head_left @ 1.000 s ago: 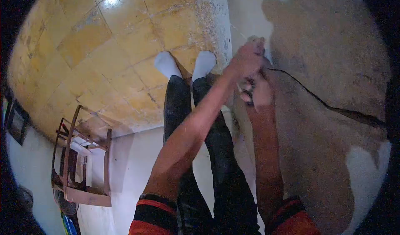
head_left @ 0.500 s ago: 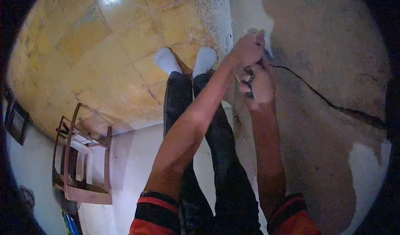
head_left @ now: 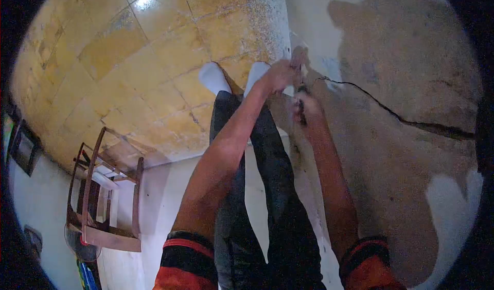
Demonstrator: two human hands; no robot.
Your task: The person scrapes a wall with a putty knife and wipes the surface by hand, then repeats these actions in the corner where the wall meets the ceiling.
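Floor [head_left: 128, 58] of yellow tiles fills the upper left of the frame. Wall [head_left: 329, 17] takes up the right side, most of it covered by a broad grey patch [head_left: 401, 187], with white paint showing at the top and lower right. Down the centre run the person's legs [head_left: 278, 187] in dark trousers, ending in white socks [head_left: 213, 78] near the top centre. A wooden chair [head_left: 110, 202] stands at the lower left. A thin black line [head_left: 391, 116] crosses the patch from the right edge to the hands; whether it is a cable or a crack cannot be told.

Both arms reach up from red-and-black sleeves [head_left: 182, 261] at the bottom edge and meet at the wall, upper centre. The left hand [head_left: 278, 76] is closed in a fist around a pale piece [head_left: 298, 57] that sticks out above it, against the wall. The right hand [head_left: 307, 104], just below and touching the wall, curls its fingers around a dark thing [head_left: 300, 114] too small to make out.
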